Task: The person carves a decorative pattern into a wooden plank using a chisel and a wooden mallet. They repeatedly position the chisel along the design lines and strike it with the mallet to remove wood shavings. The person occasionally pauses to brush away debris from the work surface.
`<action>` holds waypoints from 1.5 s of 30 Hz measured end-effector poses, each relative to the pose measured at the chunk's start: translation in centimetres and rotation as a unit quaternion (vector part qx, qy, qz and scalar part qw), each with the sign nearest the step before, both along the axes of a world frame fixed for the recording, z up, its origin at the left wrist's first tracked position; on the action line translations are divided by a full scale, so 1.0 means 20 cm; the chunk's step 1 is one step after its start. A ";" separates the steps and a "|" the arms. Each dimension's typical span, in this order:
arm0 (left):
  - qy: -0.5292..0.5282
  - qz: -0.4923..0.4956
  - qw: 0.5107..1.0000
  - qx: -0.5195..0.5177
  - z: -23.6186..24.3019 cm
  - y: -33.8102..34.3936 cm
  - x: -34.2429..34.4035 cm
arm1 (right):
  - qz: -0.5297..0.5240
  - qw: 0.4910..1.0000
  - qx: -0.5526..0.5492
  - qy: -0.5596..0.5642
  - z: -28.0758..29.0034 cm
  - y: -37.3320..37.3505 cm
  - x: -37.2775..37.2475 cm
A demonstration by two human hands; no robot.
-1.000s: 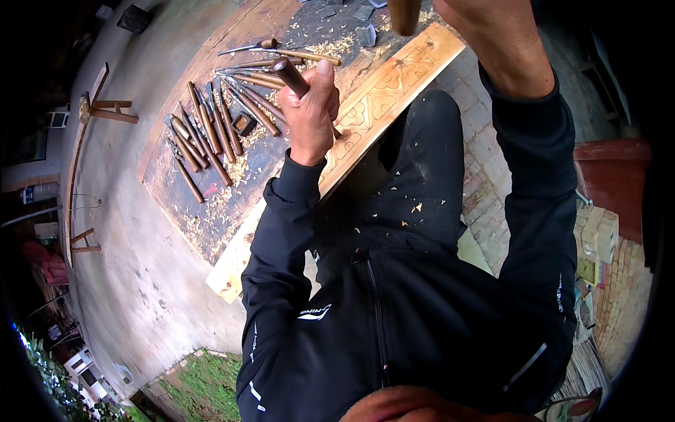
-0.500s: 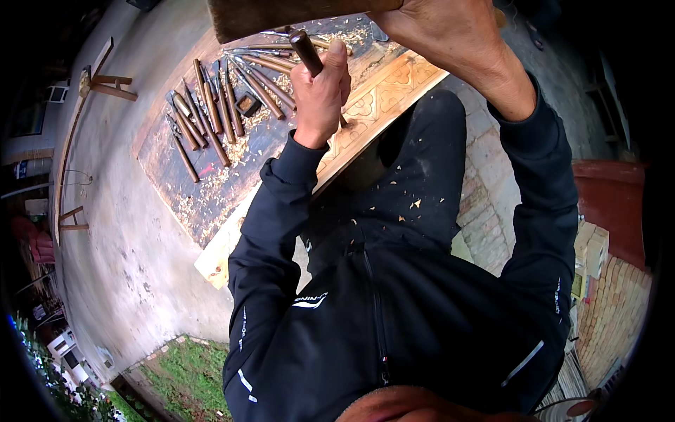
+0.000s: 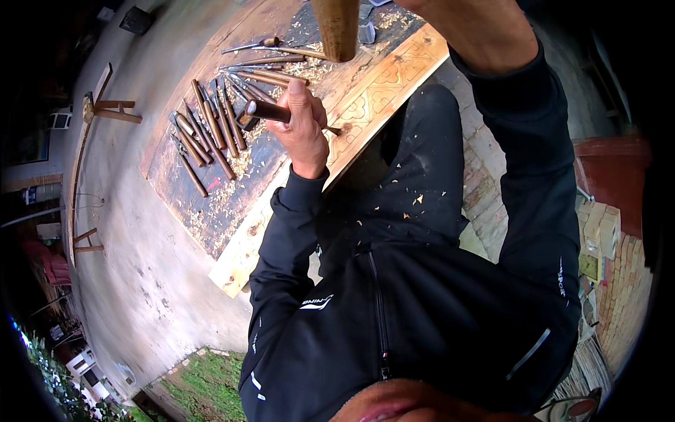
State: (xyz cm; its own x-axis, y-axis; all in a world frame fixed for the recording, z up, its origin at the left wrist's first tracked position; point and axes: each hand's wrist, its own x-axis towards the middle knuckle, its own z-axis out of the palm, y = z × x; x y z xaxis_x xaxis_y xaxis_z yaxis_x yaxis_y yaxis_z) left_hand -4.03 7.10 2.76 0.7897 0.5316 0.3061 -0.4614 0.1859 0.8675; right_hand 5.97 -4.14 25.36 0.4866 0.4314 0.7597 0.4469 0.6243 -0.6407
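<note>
The carved board (image 3: 362, 105) lies aslant before me, along the near side of the table (image 3: 246, 24). My left hand (image 3: 302, 130) is wrapped round a chisel (image 3: 267, 111), its handle tilted away from the board and its tip at the carved face. A wooden mallet (image 3: 336, 28) shows past the board, near my right hand (image 3: 460, 21), whose fingers are out of view; I cannot tell their grip. I judge this as carving by blows; the next move calls for a steady chisel. Beyond the board lie loose tools (image 3: 210, 116).

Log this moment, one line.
left hand: grips chisel, tip at carved board | right hand: top edge, mostly cropped | wooden tool: above tabletop
</note>
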 end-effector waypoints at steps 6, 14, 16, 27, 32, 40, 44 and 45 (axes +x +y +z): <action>0.017 0.032 0.998 0.051 -0.02 -0.02 0.01 | -0.372 0.740 -0.128 -0.545 -0.34 0.11 0.00; 0.000 -0.004 1.000 0.012 0.00 -0.02 0.02 | -0.355 0.775 -0.159 -0.498 -0.25 0.05 -0.04; 0.014 -0.005 1.000 0.010 -0.01 0.01 0.02 | -0.353 0.738 -0.218 -0.533 -0.30 0.05 -0.07; -0.103 0.129 0.986 0.020 0.23 0.52 -0.03 | -0.170 0.874 -0.354 0.287 -0.96 -0.74 -0.07; -0.095 0.267 0.959 -0.018 0.17 0.80 -0.04 | -0.198 0.845 -0.299 0.398 -1.27 -0.82 -0.17; -0.072 0.307 0.948 -0.041 0.02 0.92 0.08 | -0.258 0.826 -0.326 0.381 -1.26 -0.73 -0.18; -0.066 0.311 0.947 -0.039 -0.02 0.90 0.09 | -0.249 0.835 -0.322 0.370 -1.25 -0.75 -0.16; -0.070 0.291 0.953 -0.047 -0.03 0.92 0.08 | -0.247 0.834 -0.323 0.373 -1.25 -0.75 -0.17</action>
